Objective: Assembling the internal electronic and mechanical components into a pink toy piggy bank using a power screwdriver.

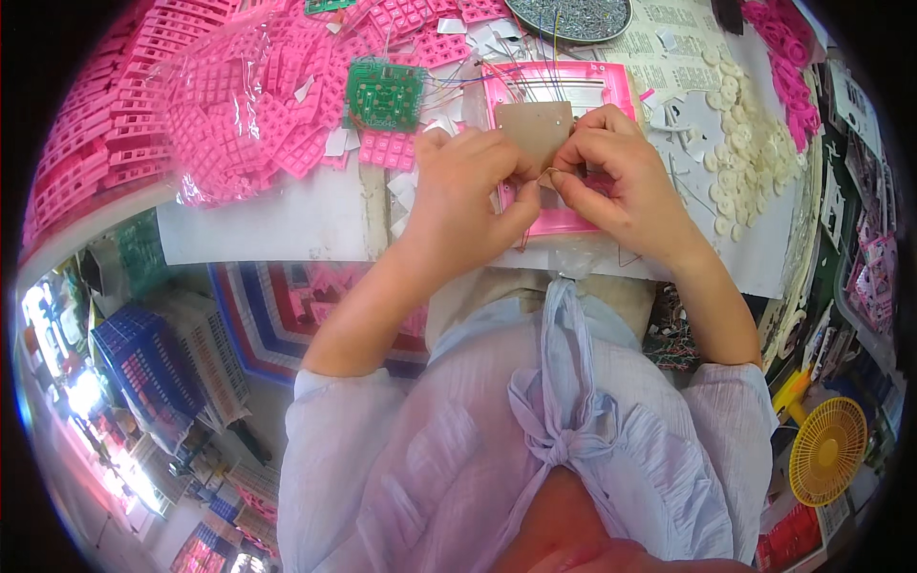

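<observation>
My left hand (pixel 465 189) and my right hand (pixel 614 183) meet over a pink plastic casing (pixel 573 223), both with thumb and fingers pinched. Between the fingertips shows a small, thin, pale strand (pixel 547 177), perhaps a wire end; the right fingertips grip it, and what the left ones pinch is hidden. Just beyond them a brown square plate (pixel 532 126) with small bright spots lies over the casing, its lower edge partly behind my fingers. Thin coloured wires run from the casing to a green circuit board (pixel 384 94) up and left of my left hand.
Pink moulded parts (pixel 248 105) lie heaped on the left, some under clear plastic. A round metal tray (pixel 573 21) of small screws stands at the back. White round buttons (pixel 743 162) spread at the right. Low right is a yellow fan (pixel 828 451); a striped bag (pixel 258 320) sits below the table.
</observation>
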Tool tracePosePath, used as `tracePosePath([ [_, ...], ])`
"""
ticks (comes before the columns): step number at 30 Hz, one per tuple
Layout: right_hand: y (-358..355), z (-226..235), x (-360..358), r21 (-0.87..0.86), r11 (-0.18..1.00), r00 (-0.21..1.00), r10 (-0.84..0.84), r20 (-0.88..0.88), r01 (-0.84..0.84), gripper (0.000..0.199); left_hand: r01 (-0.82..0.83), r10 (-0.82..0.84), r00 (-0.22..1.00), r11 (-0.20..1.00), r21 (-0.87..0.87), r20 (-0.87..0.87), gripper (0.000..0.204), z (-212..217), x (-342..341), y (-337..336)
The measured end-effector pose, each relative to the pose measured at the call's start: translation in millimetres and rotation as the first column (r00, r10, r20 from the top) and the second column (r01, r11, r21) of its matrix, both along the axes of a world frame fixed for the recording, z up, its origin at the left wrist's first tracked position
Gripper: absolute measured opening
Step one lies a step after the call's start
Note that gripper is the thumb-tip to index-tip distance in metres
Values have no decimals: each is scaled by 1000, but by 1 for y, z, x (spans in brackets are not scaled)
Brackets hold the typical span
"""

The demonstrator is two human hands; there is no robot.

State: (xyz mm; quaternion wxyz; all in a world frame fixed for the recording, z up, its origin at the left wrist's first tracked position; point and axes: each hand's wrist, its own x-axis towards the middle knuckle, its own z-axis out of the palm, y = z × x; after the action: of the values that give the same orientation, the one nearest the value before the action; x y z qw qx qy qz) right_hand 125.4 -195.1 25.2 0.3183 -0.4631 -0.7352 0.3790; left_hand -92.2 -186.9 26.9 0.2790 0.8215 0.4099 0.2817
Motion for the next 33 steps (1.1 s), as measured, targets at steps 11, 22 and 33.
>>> tracePosePath([
  [11, -29, 5, -14, 197, 970, 989, -146, 4, 142, 22, 28, 131, 936, 897, -441, 326, 5, -1, 7, -7],
  [22, -32, -4, -21, 276, 932, 972, -225, -63, 233, 24, -50, 236, 907, 882, -468, 348, 3, -4, 16, -11],
  [33, -26, -6, -13, 357, 921, 985, -173, 17, 156, 20, -36, 147, 945, 935, -352, 292, 3, 0, 14, -9],
])
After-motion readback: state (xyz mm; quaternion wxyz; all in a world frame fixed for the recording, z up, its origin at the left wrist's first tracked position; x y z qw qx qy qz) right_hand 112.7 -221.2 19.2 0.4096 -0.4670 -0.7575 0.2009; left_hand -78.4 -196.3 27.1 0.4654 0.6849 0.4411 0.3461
